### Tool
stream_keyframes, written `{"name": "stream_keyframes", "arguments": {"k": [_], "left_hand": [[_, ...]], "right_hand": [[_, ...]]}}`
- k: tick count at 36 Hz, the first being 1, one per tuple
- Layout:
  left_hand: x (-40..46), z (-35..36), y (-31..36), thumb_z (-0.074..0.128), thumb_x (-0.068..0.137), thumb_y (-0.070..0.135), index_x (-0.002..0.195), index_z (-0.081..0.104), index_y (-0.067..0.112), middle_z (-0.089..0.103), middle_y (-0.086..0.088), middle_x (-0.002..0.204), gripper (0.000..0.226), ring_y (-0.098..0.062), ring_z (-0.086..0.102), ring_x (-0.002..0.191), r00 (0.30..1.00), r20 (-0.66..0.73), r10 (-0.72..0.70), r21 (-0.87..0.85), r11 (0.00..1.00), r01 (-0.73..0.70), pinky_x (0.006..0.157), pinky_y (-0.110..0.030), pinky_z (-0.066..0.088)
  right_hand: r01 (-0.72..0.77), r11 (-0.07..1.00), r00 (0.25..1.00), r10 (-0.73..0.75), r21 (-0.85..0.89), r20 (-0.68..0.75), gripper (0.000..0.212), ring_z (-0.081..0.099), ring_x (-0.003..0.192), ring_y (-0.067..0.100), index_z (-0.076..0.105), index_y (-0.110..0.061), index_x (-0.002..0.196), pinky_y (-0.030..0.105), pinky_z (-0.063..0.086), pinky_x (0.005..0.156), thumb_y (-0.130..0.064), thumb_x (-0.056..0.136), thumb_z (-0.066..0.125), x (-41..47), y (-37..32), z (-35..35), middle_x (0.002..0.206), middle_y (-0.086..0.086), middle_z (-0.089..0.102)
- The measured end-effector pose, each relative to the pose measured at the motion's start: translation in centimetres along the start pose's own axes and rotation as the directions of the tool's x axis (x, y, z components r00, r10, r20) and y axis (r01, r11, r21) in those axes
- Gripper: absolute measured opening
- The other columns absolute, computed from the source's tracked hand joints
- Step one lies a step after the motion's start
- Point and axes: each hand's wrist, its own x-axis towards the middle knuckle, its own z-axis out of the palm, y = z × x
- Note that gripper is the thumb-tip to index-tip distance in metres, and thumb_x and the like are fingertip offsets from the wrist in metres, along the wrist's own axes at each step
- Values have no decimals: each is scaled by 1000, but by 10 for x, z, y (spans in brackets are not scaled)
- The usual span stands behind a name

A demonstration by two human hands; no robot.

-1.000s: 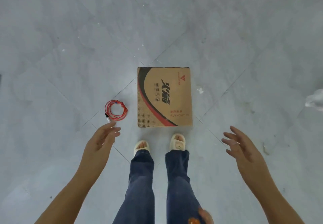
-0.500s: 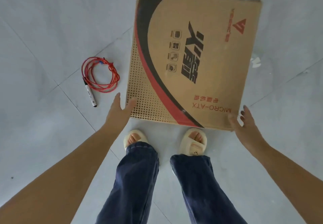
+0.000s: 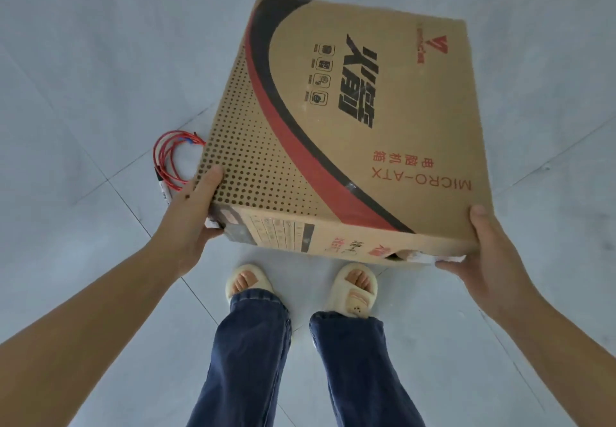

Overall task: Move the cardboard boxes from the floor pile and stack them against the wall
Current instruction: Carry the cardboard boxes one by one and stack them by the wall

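A coil of red cable [image 3: 173, 160] lies on the grey tiled floor [image 3: 83, 76] at nine o'clock. The left hand [image 3: 195, 213] grips the near left corner of a closed cardboard box [image 3: 350, 133], thumb on top. The box, flat on the floor half a second ago, is now lifted and tilted above two sandalled feet [image 3: 300, 285]. The right hand [image 3: 483, 250] clasps its near right corner at three o'clock.
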Motion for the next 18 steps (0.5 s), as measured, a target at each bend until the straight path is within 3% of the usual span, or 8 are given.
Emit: {"name": "stream_keyframes", "arguments": {"k": [3,5,9,12,18], "left_hand": [[-42,-6,46,42,99,39,103,62,30,73,14,85,22,-11,62,96,999,-8,31,-44,999,-31,92,-50,45],[-74,-15,71,43,98,39,106,61,30,73,11,85,22,-12,63,94,998,-13,59,-50,997,-60,94,-53,45],[-149,-39,115,42,98,37,106,60,29,72,11,80,21,-2,67,75,986,-28,162,-50,985,-163,89,-49,48],[-210,-57,145,41,98,34,104,59,28,72,13,79,20,2,66,72,974,-61,219,-86,971,-224,85,-46,49],[-325,-94,176,40,98,35,107,59,31,73,7,89,21,-17,61,101,956,-119,267,-165,945,-284,88,-51,48]], "right_hand": [[32,999,999,-31,-33,30,65,63,109,9,53,-46,121,53,49,91,-69,61,60,-38,-50,1,116,-18,67],[53,998,998,-52,-27,44,70,63,110,10,52,-43,126,52,51,89,-68,61,61,-68,-80,2,118,-16,67],[105,994,993,-102,-41,60,111,61,114,12,51,-42,130,49,51,88,-82,30,75,-132,-137,-2,121,-15,65],[159,986,982,-152,-55,115,110,62,112,12,52,-43,127,45,52,85,-82,27,76,-183,-181,-2,121,-16,65],[268,957,940,-235,-108,246,107,63,107,5,54,-41,123,43,51,83,-82,27,76,-273,-254,2,117,-19,66]]}}
